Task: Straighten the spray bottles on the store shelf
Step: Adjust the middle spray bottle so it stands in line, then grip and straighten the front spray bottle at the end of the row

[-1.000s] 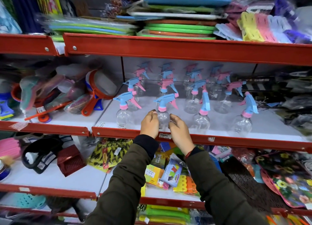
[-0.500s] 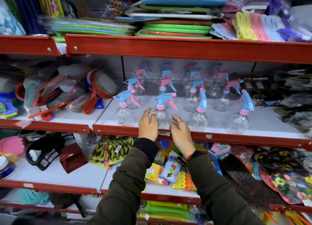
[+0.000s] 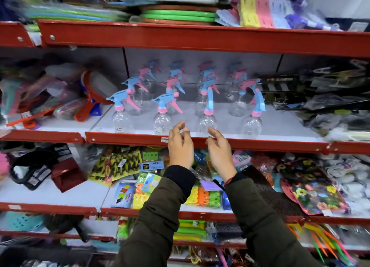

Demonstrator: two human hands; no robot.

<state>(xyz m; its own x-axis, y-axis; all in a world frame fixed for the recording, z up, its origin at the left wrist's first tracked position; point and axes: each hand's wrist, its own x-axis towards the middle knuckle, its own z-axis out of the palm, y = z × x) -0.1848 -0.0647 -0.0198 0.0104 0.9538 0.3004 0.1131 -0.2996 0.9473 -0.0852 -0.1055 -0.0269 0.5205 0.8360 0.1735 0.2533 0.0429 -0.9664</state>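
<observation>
Several clear spray bottles with blue and pink trigger heads stand in rows on the white shelf [image 3: 280, 130] with a red front edge. In the front row, the second bottle [image 3: 162, 114] points its nozzle left, while the third bottle [image 3: 207, 116] faces another way, its head seen narrow. My left hand [image 3: 180, 146] hovers in front of the red edge, between those two bottles, fingers apart and holding nothing. My right hand [image 3: 218, 148] hangs just below the third bottle, also empty with loose fingers. The front-right bottle [image 3: 253, 116] is turned rightward.
Red-handled brushes and packaged goods [image 3: 60, 98] crowd the shelf section to the left. Dark packaged items [image 3: 330, 106] fill the right end. Stacked green and blue boards [image 3: 178, 14] lie above; toys and floral bags [image 3: 308, 186] fill the shelf below.
Both hands have let go of the second front bottle and drawn back and rightward, now hovering in front of the shelf edge. The camera view has shifted right and is blurred.
</observation>
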